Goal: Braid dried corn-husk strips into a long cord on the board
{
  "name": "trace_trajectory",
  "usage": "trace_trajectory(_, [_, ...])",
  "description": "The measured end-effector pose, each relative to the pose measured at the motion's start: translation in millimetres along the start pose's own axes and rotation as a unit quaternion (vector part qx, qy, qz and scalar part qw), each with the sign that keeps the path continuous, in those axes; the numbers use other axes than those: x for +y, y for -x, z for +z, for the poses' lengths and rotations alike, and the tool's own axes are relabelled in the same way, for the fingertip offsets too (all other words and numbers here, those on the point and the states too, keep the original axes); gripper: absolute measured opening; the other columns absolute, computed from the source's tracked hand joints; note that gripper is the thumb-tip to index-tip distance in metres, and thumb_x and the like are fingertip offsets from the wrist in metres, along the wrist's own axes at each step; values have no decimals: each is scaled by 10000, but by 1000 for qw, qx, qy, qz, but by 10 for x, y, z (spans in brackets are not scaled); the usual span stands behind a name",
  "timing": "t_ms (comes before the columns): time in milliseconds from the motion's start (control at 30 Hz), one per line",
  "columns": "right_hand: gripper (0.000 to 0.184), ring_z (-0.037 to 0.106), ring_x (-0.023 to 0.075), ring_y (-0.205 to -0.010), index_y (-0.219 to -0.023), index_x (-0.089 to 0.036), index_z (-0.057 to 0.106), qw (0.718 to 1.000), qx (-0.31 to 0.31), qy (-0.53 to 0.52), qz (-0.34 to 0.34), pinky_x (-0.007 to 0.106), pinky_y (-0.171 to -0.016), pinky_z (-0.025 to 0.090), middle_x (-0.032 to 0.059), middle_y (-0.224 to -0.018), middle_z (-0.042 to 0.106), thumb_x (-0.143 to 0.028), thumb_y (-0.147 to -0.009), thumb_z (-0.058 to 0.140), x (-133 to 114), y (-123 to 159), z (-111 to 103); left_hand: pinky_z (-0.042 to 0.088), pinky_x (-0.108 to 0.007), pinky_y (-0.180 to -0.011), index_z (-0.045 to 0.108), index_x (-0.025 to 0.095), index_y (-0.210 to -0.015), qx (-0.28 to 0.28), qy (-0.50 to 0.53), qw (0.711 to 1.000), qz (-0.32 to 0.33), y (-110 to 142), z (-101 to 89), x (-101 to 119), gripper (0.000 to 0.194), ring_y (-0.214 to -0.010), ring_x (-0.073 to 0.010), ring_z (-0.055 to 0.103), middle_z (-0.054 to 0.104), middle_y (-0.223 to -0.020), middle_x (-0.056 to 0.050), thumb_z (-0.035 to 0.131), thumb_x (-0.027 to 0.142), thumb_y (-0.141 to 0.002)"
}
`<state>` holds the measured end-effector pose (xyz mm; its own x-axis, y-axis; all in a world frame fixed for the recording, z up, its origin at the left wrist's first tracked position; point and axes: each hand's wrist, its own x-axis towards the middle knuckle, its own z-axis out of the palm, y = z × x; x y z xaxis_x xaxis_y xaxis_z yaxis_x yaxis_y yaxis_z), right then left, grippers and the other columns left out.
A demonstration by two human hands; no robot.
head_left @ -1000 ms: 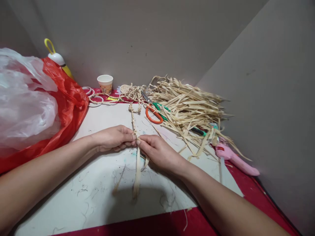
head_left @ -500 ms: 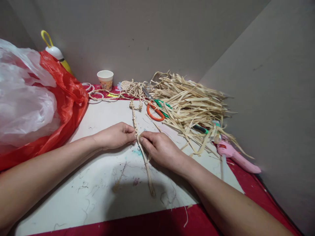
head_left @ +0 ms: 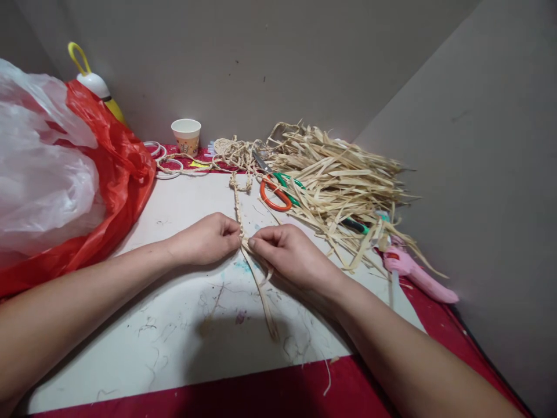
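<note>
By gray walls [head_left: 174, 64], left fingers [head_left: 230, 224] and right fingers [head_left: 261, 248] pinch straw [head_left: 237, 206] above a white board [head_left: 108, 348].

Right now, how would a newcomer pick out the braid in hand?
Start with the white board. Midway along its far edge, a slim straw-coloured braid runs toward the person. Unlike the tangled cord behind and the loose strips heaped rightward, it is pinched in the left hand.

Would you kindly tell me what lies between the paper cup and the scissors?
In the head view, a tangle of braided cord lies between them, with pale sticks nearer the cup.
</note>
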<state>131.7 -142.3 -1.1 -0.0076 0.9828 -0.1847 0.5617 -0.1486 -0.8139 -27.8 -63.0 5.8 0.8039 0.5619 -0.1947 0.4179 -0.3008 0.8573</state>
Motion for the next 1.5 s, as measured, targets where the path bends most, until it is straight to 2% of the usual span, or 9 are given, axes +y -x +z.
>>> trace_trajectory(167, [285,334,90,-520,-534,-172,406,991,52,114,-57,232,-499,243,-27,-515,382,-244,-801,477,4,-9,-23,226,-228,-497,394,177,-533,11,-41,999,-4,-5,29,20,238,-518,-76,310,329,-515,56,440,208,-765])
trace_trajectory(433, [256,408,88,-346,-608,-190,462,986,-7,-150,76,221,-392,292,-27,-458,486,-318,-830,452,-57,57,148,240,-221,-482,463,162,-542,25,59,998,-10,-10,74,-22,246,-495,-67,308,384,-513,54,468,246,-773])
trace_trajectory(633, [297,441,118,-497,-628,-179,551,985,100,129,-58,255,-509,281,31,-558,562,-308,-870,436,-3,133,213,187,-218,-419,524,145,-533,31,194,978,-76,-6,124,46,251,-381,-44,248,346,-380,77,490,201,-776])
trace_trajectory(767, [322,489,159,-541,-824,-181,626,946,88,308,-58,296,-543,229,85,-686,656,-347,-917,366,-55,170,239,163,-216,-402,514,138,-513,43,227,969,-84,-3,152,55,255,-364,-26,246,390,-388,72,518,188,-763])
trace_trajectory(900, [322,491,148,-555,-845,-167,620,929,42,358,-85,300,-544,208,104,-776,674,-317,-930,348,-128,234,251,158,-208,-394,519,130,-531,40,255,961,-97,-10,138,15,216,-364,-14,267,431,-425,68,562,179,-736])
trace_trajectory(1033, [368,380,102,-483,-632,-170,559,967,1,225,-121,266,-507,223,32,-578,566,-406,-890,446,-236,336,106,139,-212,-377,544,132,-587,4,291,951,-104,-15,79,9,205,-350,-19,254,421,-422,66,573,229,-765])
trace_trajectory(1200, [310,419,112,-531,-649,-163,574,980,178,11,-84,243,-519,302,16,-573,524,-360,-870,485,-265,250,-109,134,-209,-363,558,141,-650,-33,313,942,-115,-13,12,30,192,-343,-26,234,382,-422,75,602,283,-771])
trace_trajectory(1333, [241,479,118,-623,-778,-146,615,997,60,-33,-46,233,-571,342,31,-718,599,-333,-861,489,-108,48,-86,146,-192,-377,576,127,-690,-63,325,938,-102,-11,-11,32,222,-378,-24,234,379,-447,74,648,328,-751])
trace_trajectory(1500, [378,349,77,-493,-654,-150,521,990,-80,-114,-26,218,-493,284,-29,-541,436,-424,-895,423,42,-51,-17,155,-196,-390,553,129,-673,-87,306,944,-91,-17,-16,21,196,-391,-27,225,374,-453,67,590,272,-803])
